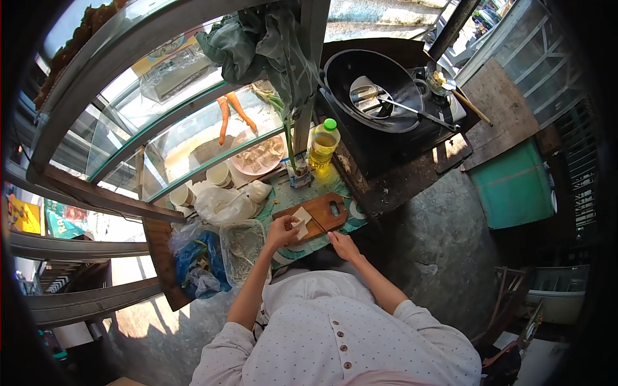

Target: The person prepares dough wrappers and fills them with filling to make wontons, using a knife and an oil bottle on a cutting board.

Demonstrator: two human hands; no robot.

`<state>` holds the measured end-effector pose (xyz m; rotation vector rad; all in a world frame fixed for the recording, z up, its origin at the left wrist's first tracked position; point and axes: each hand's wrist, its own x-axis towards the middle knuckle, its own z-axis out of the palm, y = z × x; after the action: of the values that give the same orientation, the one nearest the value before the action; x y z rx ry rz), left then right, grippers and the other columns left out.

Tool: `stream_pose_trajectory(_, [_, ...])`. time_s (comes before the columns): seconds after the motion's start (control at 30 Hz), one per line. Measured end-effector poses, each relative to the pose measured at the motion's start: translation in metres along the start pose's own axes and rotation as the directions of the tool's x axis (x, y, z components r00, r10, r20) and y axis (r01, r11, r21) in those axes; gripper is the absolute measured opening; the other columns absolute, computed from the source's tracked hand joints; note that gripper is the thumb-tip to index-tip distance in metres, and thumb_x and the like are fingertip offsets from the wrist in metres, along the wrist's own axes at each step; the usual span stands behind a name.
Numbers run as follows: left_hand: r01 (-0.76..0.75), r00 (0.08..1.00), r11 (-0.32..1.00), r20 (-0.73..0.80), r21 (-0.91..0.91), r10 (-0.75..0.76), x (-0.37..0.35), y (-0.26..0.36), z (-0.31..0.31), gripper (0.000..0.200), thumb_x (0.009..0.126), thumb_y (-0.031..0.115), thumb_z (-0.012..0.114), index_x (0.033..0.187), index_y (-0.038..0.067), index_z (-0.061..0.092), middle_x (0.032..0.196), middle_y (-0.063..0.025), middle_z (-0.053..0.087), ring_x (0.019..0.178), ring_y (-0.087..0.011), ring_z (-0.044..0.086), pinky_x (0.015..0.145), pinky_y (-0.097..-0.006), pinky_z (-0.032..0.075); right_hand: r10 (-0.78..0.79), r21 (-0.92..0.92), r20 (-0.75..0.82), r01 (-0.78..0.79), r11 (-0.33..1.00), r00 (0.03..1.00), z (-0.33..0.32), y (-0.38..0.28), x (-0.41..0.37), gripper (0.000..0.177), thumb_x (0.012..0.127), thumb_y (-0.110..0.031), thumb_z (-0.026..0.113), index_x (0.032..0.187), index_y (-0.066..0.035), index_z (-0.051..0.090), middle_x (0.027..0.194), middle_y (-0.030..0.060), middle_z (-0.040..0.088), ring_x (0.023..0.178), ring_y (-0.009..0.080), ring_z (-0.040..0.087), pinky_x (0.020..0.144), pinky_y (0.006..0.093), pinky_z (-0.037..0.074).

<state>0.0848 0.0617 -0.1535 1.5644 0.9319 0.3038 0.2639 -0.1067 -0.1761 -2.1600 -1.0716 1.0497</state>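
Past the dotted shirt, right hand grip clamped on a knife; left hand grip pinched on the white slab on the cutting board; slicing judged barely begun; wok beyond holds only utensils.

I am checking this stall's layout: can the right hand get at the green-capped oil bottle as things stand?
Probably yes. The oil bottle stands upright beyond the cutting board, and nothing tall lies between it and the right hand at the board's near edge; only the flat board must be crossed.
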Motion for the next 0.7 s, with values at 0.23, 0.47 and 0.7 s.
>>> stream_pose_trajectory(0.23, [0.066, 0.997, 0.966, -0.063, 0.251, -0.052, 0.023, -0.015, -0.004, 0.040, 0.066, 0.012, 0.072, 0.102, 0.002, 0.058, 0.080, -0.0106, 0.060, 0.073, -0.0200, 0.060, 0.064, -0.0323, 0.049, -0.009, 0.001, -0.011, 0.009, 1.000, 1.000, 0.004, -0.006, -0.006, 0.040, 0.092, -0.037, 0.038, 0.089, 0.000, 0.054, 0.083, 0.0234, 0.058, 0.085, 0.0430, 0.053, 0.069, 0.0460, 0.041])
stream_pose_trajectory(0.47, [0.087, 0.967, 0.699, -0.230, 0.710, 0.113, -0.004, 0.021, 0.022, 0.074, 0.058, 0.033, 0.077, 0.121, 0.011, 0.043, 0.114, -0.0125, 0.041, 0.104, -0.0282, 0.041, 0.078, -0.0403, 0.042, 0.041, -0.052, -0.277, -0.058, 0.997, 0.960, -0.027, -0.005, -0.003, 0.033, 0.089, -0.035, 0.044, 0.096, -0.004, 0.054, 0.088, 0.0197, 0.060, 0.088, 0.0387, 0.056, 0.071, 0.0433, 0.044])
stream_pose_trajectory(0.7, [-0.072, 0.935, 0.542, -0.134, 0.837, 0.330, 0.003, 0.005, 0.041, 0.056, 0.064, 0.029, 0.071, 0.114, 0.012, 0.052, 0.111, -0.0121, 0.046, 0.105, -0.0281, 0.044, 0.077, -0.0410, 0.040, -0.170, -0.259, -0.371, 0.074, 0.963, 0.913, -0.040, 0.005, 0.028, 0.033, 0.085, -0.022, 0.050, 0.115, -0.007, 0.048, 0.106, 0.0154, 0.050, 0.096, 0.0360, 0.051, 0.078, 0.0430, 0.044])
